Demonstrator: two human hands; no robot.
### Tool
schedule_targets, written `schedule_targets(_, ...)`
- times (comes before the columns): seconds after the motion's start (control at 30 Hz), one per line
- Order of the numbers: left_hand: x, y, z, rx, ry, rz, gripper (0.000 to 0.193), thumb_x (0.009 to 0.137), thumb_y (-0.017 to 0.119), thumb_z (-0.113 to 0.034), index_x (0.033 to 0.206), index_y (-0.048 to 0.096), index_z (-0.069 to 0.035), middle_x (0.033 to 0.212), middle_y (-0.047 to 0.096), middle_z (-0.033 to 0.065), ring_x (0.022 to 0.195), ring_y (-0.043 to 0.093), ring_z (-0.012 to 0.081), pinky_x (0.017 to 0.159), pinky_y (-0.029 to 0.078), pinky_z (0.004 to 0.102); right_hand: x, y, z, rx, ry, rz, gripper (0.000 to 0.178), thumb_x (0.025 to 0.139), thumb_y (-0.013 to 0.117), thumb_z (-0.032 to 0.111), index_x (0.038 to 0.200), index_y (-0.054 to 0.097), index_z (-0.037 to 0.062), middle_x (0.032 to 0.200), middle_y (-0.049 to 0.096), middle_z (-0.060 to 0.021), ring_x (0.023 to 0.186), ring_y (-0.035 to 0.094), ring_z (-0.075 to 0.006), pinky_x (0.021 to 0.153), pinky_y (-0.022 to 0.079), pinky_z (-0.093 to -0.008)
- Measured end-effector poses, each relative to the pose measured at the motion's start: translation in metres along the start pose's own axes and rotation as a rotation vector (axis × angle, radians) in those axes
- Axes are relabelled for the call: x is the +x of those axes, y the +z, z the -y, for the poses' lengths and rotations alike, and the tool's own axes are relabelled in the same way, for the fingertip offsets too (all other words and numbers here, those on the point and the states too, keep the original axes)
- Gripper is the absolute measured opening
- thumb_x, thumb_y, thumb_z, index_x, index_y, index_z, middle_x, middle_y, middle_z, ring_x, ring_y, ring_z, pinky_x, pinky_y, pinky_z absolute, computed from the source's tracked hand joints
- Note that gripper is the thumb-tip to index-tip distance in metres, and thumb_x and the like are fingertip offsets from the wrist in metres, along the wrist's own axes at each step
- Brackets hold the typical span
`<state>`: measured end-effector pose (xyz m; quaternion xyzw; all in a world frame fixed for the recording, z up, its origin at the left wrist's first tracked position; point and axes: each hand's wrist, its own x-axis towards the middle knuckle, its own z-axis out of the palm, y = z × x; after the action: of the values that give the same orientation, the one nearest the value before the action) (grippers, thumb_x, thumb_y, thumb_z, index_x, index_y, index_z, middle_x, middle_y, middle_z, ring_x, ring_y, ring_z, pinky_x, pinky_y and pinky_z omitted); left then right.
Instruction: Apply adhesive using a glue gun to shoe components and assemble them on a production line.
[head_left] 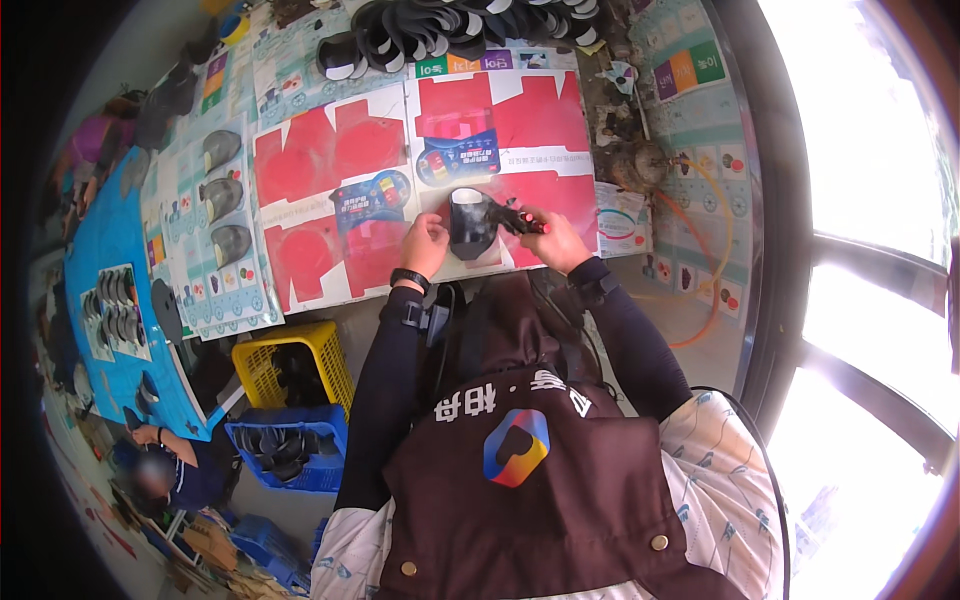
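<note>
A black, rounded insole-like piece [472, 228] with a pale patch at its far end is in front of me over the red-and-white printed sheet [540, 110]. My left hand [427, 243] is at its left edge, fingers bent together and pinching that side. On the other side, my right hand [556, 240] is closed round a black handheld tool [515, 220] with a red end. The tool's front points toward the piece, and its exact kind is unclear. A whitish haze lies over the piece's surface.
Similar black pieces [400, 35] are heaped at the table's far edge. Several more [230, 245] lie in a column at left. Yellow [345, 360] and blue [335, 470] crates stand below. An orange hose [715, 290] curls at right. Another person [195, 475] works by the blue table [90, 240].
</note>
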<state>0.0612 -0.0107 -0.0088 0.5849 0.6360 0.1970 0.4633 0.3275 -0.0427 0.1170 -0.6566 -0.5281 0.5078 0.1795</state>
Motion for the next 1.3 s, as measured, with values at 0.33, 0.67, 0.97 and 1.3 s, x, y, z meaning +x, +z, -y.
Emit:
schedule_targets(0.33,-0.027,-0.044,0.065,-0.293,-0.172,-0.044,0.027,0.096,0.063,-0.011,0.119,0.056,0.000,0.104,0.069,0.0136,0.085,0.073,0.0222,0.074,0.057,0.0314,0.025,0.022,-0.008,0.094,-0.067,-0.020,0.033,0.077,0.064,0.017,0.106,0.067,0.0008,0.082,0.067,-0.0225,0.080,0.066,-0.0407,0.074,0.050,-0.0442)
schedule_targets(0.67,-0.075,-0.087,0.063,-0.366,-0.383,-0.071,0.025,0.098,0.063,-0.014,0.121,0.058,-0.007,0.112,0.065,0.0066,0.091,0.069,0.0167,0.070,0.055,0.0275,0.045,0.024,-0.017,0.195,0.031,-0.100,0.041,0.075,0.065,0.017,0.112,0.066,-0.0006,0.088,0.067,-0.0238,0.086,0.065,-0.0411,0.080,0.050,-0.0433)
schedule_targets(0.97,-0.084,-0.083,0.060,-0.469,-0.427,-0.120,0.028,0.096,0.064,-0.014,0.123,0.058,-0.007,0.114,0.065,0.0069,0.094,0.068,0.0167,0.076,0.055,0.0293,0.043,0.026,-0.007,0.301,-0.055,0.041,0.017,0.077,0.064,0.007,0.091,0.063,-0.0018,0.066,0.057,-0.0067,0.056,0.055,-0.0150,0.053,0.043,-0.0329)
schedule_targets(1.3,-0.090,-0.078,0.060,-0.508,-0.417,-0.127,0.027,0.098,0.060,-0.014,0.123,0.058,-0.006,0.112,0.067,0.0067,0.092,0.071,0.0178,0.074,0.053,0.0276,0.050,0.030,0.001,0.185,0.004,0.058,0.037,0.077,0.066,0.017,0.109,0.068,-0.0006,0.090,0.070,-0.0236,0.087,0.067,-0.0408,0.078,0.051,-0.0437)
